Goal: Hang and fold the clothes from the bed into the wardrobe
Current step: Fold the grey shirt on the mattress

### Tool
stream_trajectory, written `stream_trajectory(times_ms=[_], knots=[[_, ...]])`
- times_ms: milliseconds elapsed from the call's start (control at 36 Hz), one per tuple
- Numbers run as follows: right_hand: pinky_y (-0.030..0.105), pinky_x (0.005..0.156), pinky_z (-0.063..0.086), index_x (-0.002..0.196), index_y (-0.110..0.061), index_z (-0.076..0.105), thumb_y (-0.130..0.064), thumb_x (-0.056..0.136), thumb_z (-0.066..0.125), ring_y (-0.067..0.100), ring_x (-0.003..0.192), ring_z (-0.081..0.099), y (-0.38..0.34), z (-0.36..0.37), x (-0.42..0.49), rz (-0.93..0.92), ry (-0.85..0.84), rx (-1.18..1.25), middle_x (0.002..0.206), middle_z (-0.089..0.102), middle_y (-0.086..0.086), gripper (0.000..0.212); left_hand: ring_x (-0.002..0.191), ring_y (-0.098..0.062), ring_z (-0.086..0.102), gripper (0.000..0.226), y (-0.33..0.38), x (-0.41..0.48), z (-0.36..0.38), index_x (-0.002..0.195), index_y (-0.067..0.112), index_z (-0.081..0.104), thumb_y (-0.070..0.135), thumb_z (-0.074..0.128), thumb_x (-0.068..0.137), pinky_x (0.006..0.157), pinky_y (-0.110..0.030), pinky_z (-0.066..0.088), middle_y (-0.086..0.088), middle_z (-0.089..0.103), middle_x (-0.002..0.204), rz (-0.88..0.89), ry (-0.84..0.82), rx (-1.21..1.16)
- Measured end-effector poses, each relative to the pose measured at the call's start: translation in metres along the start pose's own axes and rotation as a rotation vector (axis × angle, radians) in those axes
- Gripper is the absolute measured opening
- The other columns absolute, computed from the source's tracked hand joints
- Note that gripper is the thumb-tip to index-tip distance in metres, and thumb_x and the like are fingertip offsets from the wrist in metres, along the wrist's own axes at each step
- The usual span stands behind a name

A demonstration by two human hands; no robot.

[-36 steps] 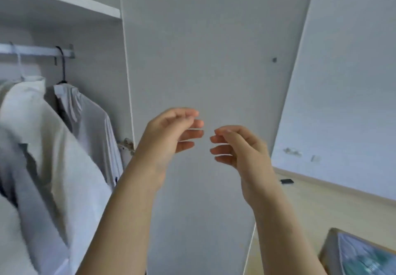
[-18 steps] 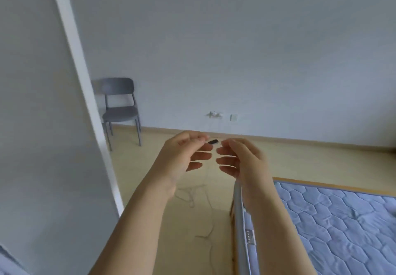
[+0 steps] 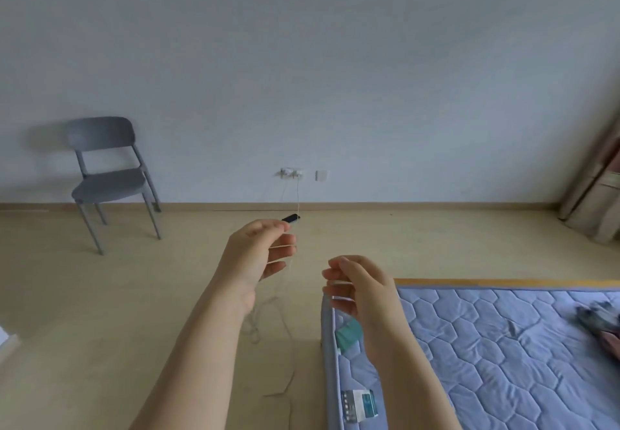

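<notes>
The bed (image 3: 503,345) with its blue quilted mattress fills the lower right. A small heap of dark and pinkish clothes (image 3: 600,324) lies on it at the far right edge, partly cut off by the frame. My left hand (image 3: 258,252) is raised over the floor with loosely curled fingers and holds nothing. My right hand (image 3: 362,290) hovers above the mattress's near left corner, fingers also loosely curled and empty. The wardrobe is out of view.
A grey chair (image 3: 107,174) stands by the wall at the left. White cables hang from a wall socket (image 3: 292,173) and trail over the wooden floor to a small black device (image 3: 291,218). A curtain (image 3: 597,194) hangs at the right.
The view has swung right, from the wardrobe and its hanging shirts to the room and the bed. My hands have drifted apart, and the right one is lower.
</notes>
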State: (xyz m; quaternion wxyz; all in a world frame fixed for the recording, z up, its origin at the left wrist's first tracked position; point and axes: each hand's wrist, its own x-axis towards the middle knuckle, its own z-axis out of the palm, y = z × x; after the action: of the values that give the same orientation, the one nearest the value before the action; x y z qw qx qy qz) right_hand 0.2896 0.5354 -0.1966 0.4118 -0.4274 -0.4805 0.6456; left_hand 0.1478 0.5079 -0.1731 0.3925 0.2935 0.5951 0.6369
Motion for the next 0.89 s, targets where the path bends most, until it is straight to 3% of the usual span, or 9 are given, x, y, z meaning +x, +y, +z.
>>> stream_trajectory(times_ms=[139,417,889], knots=[[0.024,0.057,0.044,0.081,-0.011,0.062,-0.01,0.094,0.048,0.016,0.061,0.057,-0.01,0.02,0.089,-0.006,-0.004,-0.004,0.074,0.064,0.002,0.019,0.072,-0.014,0.065,0.014,0.002,0.084,0.016,0.085,0.015,0.063,0.014,0.052,0.093,0.068,-0.028,0.048,-0.001,0.068,0.078,-0.004,-0.047,0.027],[0.026,0.062,0.046,0.084,-0.011,0.064,-0.013,0.093,0.05,0.015,0.063,0.058,-0.048,0.084,0.278,0.007,-0.03,0.083,0.077,0.065,0.002,0.016,0.072,-0.012,0.065,0.015,0.037,0.27,0.022,0.083,0.017,0.063,0.014,0.052,0.092,0.072,-0.028,0.048,0.001,0.068,0.077,-0.014,0.044,0.094],[0.024,0.058,0.047,0.083,-0.011,0.064,-0.013,0.091,0.054,0.013,0.059,0.058,-0.043,0.108,0.453,0.109,-0.064,0.193,0.073,0.065,0.001,0.013,0.073,-0.014,0.065,0.013,0.025,0.451,0.05,0.084,0.016,0.063,0.015,0.053,0.092,0.072,-0.028,0.049,-0.001,0.067,0.079,-0.1,0.086,0.113]])
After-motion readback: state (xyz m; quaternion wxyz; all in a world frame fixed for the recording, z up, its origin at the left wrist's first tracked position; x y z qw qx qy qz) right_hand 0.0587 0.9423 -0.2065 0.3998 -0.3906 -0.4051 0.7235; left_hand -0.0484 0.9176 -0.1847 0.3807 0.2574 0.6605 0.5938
